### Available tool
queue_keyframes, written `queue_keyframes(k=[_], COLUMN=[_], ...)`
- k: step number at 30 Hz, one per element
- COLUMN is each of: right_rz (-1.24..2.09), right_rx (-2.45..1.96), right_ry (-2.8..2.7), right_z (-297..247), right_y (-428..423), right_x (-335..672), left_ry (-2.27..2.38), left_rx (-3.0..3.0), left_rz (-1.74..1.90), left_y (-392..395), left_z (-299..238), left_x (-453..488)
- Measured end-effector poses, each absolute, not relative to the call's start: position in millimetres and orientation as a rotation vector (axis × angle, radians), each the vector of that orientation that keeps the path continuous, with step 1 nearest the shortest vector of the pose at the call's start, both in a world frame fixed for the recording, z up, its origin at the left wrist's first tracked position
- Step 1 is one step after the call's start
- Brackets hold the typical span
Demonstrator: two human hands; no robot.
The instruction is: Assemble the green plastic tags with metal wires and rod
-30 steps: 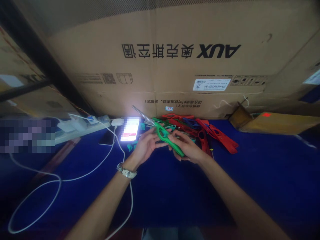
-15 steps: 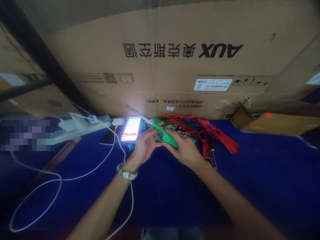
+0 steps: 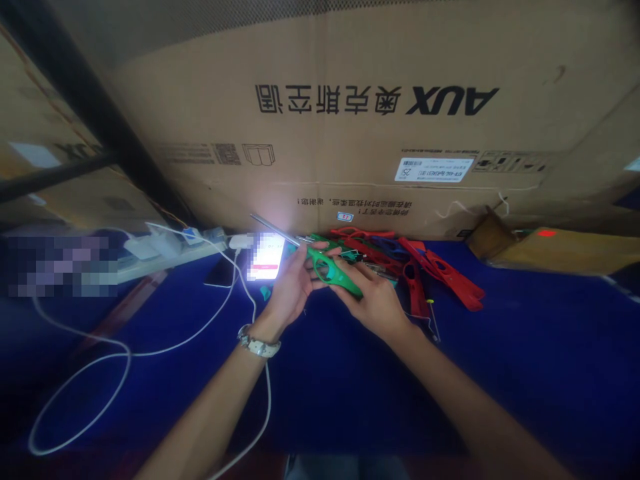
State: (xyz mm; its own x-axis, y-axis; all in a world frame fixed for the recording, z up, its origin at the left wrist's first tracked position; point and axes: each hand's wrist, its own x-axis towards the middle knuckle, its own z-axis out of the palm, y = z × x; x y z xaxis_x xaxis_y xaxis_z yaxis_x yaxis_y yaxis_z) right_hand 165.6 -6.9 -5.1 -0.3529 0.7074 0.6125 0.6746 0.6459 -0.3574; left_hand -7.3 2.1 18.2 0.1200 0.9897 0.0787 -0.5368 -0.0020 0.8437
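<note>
A green long-nosed gas lighter point(image 3: 346, 279) is held between both hands above the blue tabletop. Its metal tube points up and left. My left hand point(image 3: 290, 288) is closed around the front of the lighter, where the tube meets the green body, with some fingers behind it. The rear of the handle lies in the grip of my right hand point(image 3: 379, 301). Just behind the hands is a heap of lighter parts, among them a red lighter shell point(image 3: 453, 277) and another red shell point(image 3: 415, 290). My hands hide part of the heap.
A lit phone point(image 3: 267, 260) stands left of the hands. White cables point(image 3: 200, 340) loop over the blue table from a power strip point(image 3: 200, 248). At the back rises a large cardboard box point(image 3: 320, 53). A yellowish packet point(image 3: 565, 250) lies to the right.
The whole view has shifted slightly. The lighter has turned a little, so its trigger opening shows more fully. Both hands keep their hold on it.
</note>
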Motion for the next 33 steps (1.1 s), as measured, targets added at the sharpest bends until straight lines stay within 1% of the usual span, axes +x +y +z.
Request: queue_keyframes(k=[5,9,12,17,19,23,25,33], right_rz=[-0.011,-0.066,-0.128,-0.227,-0.186,0.080,0.160,0.154], right_rx=[-1.093,-1.125,-1.140,-1.118,-1.102,-1.024,-0.975,-0.907], right_ry=[-2.064,-2.044,-2.029,-2.003,-1.971,-2.005,-2.071,-2.071], right_z=[-5.0,-5.2,-6.1,-4.7,-2.2,3.4,5.3,8.0], right_y=[-7.2,-8.4,-8.5,-8.3,-7.9,-4.7,-2.7,-1.8], right_x=[164.0,163.3,164.5,166.7,168.6,177.2,182.1,187.1], left_ry=[0.715,0.664,0.627,0.747,0.755,0.711,0.686,0.730], left_rx=[0.959,1.009,1.041,1.178,1.225,1.271,1.281,1.394], left_rz=[1.386,1.390,1.368,1.271,1.247,1.262,1.259,1.224], left_y=[1.8,1.1,1.2,5.9,7.7,6.8,4.9,2.6], left_z=[16.9,17.2,15.7,9.3,9.1,16.3,21.4,22.6], left_x=[-6.6,-6.8,-8.9,-20.6,-26.7,-34.4,-35.8,-40.3])
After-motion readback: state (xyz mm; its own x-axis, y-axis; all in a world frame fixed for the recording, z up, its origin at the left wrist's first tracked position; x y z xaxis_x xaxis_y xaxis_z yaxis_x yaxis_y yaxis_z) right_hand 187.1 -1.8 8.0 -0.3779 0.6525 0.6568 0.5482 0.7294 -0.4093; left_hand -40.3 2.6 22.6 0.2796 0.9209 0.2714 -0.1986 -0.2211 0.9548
